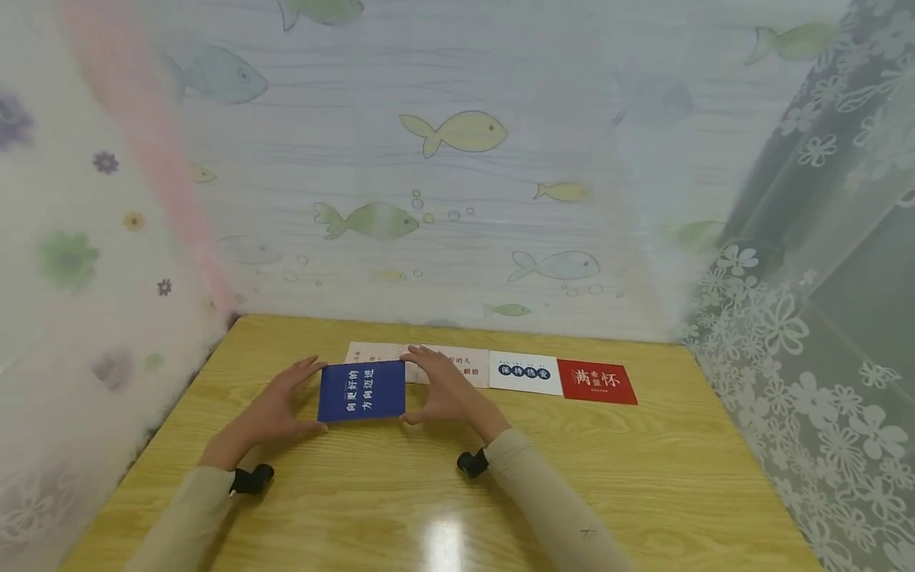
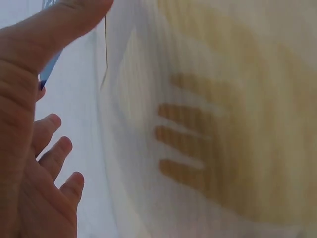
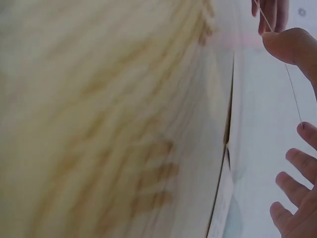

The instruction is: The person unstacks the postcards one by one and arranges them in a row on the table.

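A blue card (image 1: pixel 361 391) with white Chinese characters is held up above the table, its writing turned sideways in the head view. My left hand (image 1: pixel 266 411) grips its left edge, the thumb at the lower corner and a finger at the upper one. On the opposite edge, my right hand (image 1: pixel 456 397) holds the card the same way. The right wrist view catches the card edge-on as a thin line between thumb (image 3: pixel 292 47) and fingertip, the other fingers spread. Behind the blue card, a pale card (image 1: pixel 366 349) is partly hidden.
A row of cards lies along the back of the wooden table (image 1: pixel 343 508): a pale pinkish card (image 1: pixel 468 367), a white card with blue dots (image 1: pixel 525 386) and a red card (image 1: pixel 600 392). Fish-patterned fabric (image 1: pixel 457 238) hangs behind; lacy flowered curtain (image 1: pixel 808 397) stands at right.
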Motion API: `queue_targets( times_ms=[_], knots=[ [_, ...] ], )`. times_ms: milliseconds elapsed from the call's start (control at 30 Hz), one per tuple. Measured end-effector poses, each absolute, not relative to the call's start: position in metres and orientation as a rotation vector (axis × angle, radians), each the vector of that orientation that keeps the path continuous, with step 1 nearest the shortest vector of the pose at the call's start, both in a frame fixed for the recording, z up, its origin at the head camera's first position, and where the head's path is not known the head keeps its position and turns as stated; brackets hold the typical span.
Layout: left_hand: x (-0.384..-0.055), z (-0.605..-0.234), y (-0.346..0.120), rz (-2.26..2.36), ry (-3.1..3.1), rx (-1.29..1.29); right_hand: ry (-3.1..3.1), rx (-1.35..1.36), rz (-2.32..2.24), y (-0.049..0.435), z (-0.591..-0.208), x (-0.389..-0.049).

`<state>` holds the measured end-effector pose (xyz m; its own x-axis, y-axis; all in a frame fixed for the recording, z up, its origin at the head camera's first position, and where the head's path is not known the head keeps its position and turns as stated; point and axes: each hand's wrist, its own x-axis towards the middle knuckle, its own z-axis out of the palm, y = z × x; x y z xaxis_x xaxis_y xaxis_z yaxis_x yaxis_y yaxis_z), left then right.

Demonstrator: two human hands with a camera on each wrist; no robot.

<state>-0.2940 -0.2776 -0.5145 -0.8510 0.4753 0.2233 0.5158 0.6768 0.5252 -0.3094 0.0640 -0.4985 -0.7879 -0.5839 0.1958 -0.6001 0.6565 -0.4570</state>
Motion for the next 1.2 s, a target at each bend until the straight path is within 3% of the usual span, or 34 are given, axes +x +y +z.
queue_targets(
  times_ms=[567,1200],
  knots=[
    [-0.357,-0.486,-0.301,-0.650,-3.051,-0.723,-2.936,0.866,0.706,0.009,-0.492,-0.359],
    [-0.363,-0.485,-0.333,-0.908,-3.262,-0.559,-2.986,0.898,0.917,-0.020,-0.513,-0.384]
  ],
)
